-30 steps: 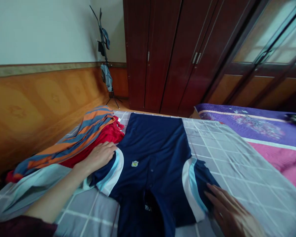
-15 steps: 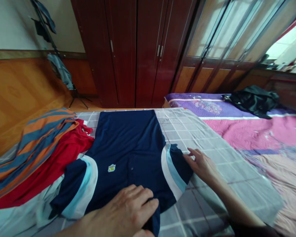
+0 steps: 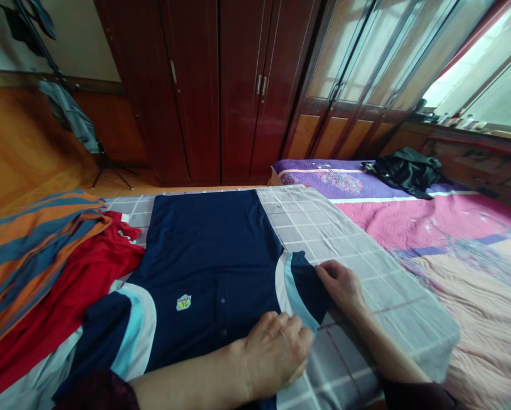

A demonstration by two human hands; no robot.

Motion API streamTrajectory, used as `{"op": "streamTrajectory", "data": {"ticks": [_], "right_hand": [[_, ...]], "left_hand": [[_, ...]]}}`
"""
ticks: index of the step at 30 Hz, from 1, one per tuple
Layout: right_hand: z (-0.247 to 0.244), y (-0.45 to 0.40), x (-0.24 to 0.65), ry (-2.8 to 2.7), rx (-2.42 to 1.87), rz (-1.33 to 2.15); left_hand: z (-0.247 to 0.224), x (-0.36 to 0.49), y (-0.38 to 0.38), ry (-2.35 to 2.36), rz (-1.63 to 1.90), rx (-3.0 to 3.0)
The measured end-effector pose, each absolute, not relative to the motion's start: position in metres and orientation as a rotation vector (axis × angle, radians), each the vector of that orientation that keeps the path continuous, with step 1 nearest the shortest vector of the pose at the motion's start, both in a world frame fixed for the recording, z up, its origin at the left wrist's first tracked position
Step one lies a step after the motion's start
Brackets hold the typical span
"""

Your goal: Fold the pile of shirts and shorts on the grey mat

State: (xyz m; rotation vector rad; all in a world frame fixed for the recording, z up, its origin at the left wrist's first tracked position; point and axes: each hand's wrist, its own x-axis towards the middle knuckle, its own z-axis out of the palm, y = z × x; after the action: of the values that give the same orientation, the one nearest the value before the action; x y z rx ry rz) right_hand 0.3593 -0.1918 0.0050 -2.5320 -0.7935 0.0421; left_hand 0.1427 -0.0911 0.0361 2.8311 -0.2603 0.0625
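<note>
An orange-striped garment [image 3: 46, 228] and a red garment [image 3: 106, 256] are lying left of the navy shirt [image 3: 204, 245], which is resting on a checked sheet [image 3: 324, 233]. The left hand [image 3: 279, 353] is lying curled over the shirt; whether it is gripping cloth, I cannot tell. The right hand [image 3: 343, 285] is pinching the shirt's rightmost sleeve [image 3: 309, 279].

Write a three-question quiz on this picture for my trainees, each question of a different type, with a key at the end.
1. Short answer: Which hand pinches the outer edge of a sleeve of the navy shirt?
2. True or false: The orange-and-blue striped cloth lies partly over the red cloth.
3. Fill the gap: On that sleeve, the white band runs beside a ____ band.

Key
1. The right hand.
2. True.
3. Light blue.
</note>
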Motion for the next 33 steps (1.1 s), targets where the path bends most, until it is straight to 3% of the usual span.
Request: {"op": "streamTrajectory", "data": {"ticks": [17, 33], "right_hand": [[0.013, -0.17, 0.353, -0.774, -2.625, -0.022], [0.016, -0.171, 0.352, -0.815, -2.63, -0.014]], "left_hand": [[0.023, 0.149, -0.079, -0.333, 0.176, 2.657], [0.025, 0.148, -0.075, -0.125, 0.215, 2.657]]}}
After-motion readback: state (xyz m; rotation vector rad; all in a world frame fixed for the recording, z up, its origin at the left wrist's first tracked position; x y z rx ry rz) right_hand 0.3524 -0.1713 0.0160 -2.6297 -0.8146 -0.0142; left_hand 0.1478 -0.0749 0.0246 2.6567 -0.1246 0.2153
